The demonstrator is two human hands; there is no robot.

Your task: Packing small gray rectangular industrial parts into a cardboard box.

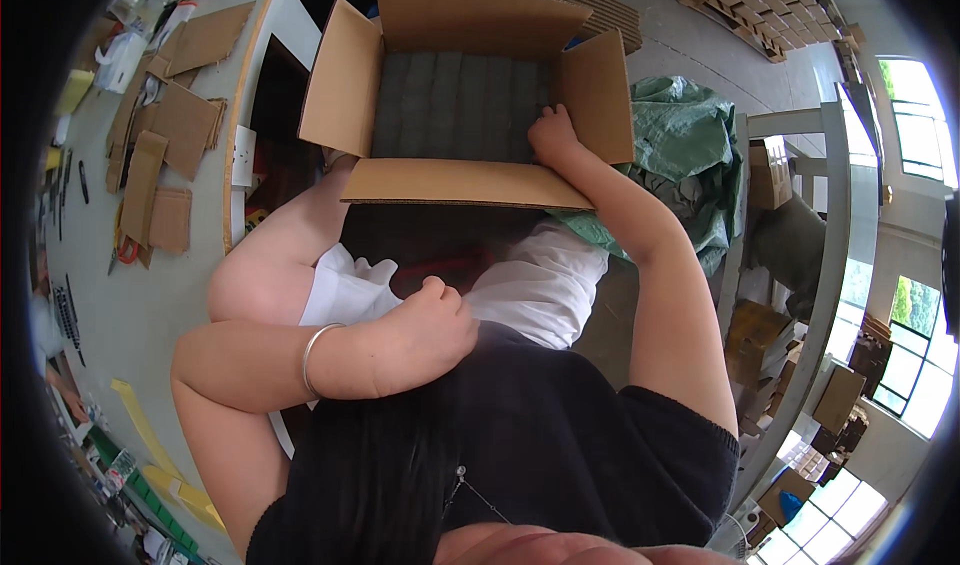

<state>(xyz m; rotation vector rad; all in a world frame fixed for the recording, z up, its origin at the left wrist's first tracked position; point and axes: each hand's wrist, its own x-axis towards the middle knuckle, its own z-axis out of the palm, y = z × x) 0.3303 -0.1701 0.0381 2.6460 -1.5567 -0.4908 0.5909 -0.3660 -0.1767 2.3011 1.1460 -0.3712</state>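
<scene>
Resting position: the open brown corrugated cardboard box sits on the person's lap, directly ahead of the torso, its four flaps spread outward.
Box contents: rows of dark grey, ribbed, soft-looking pieces fill the interior; their material cannot be determined.
Right hand: reaches into the box at its right inner corner, fingers curled and pressing on the grey pieces beside the right flap. Whether it grips a piece or only rests on top cannot be told.
Left hand: closed in a loose fist against the person's black top, near a white garment; well apart from the box. Nothing is visibly held in it.
Left wrist: carries a thin silver metal bangle.
Left surroundings: a pale grey worktable runs along the person's left side, bearing flat brown cardboard offcuts, a red-handled tool and yellow strips near its lower end.
Right surroundings: a crumpled green woven plastic sheet lies just beside the box's right flap, over a pale metal frame.
Background: stacked flat cardboard sheets lie on the floor beyond the box; more brown cartons stand near the bright windows at lower right.
</scene>
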